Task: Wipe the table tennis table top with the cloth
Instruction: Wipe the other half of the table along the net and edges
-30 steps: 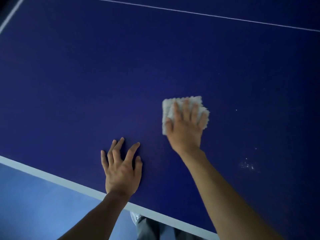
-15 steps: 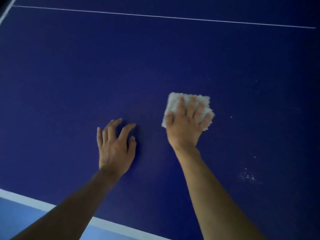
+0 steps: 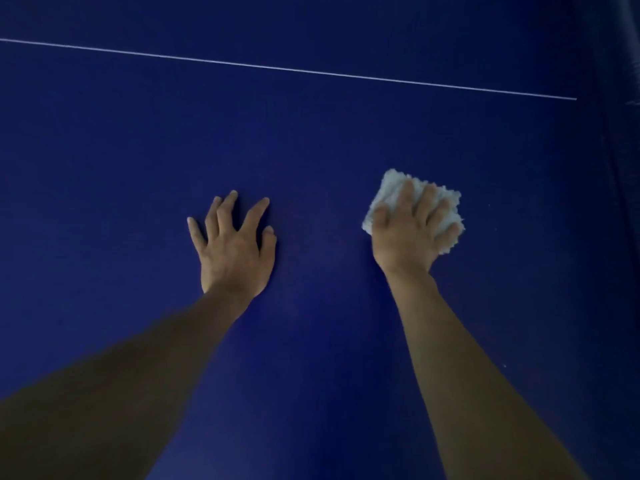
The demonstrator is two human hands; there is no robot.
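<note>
The dark blue table tennis table top (image 3: 104,174) fills the view. A small white fluffy cloth (image 3: 391,185) lies flat on it at centre right. My right hand (image 3: 412,230) presses down on the cloth with straight, spread fingers and covers most of it. My left hand (image 3: 232,247) rests flat on the bare table top to the left of the cloth, fingers spread, holding nothing.
A thin white centre line (image 3: 311,71) crosses the table beyond both hands. At the far right a dark band (image 3: 620,133), perhaps the net, runs down the frame. A few pale specks (image 3: 504,366) lie on the surface right of my right forearm.
Both hands have moved further onto the table, away from the near white edge, which has left the view. The cloth has slid forward and to the right under my right hand.
</note>
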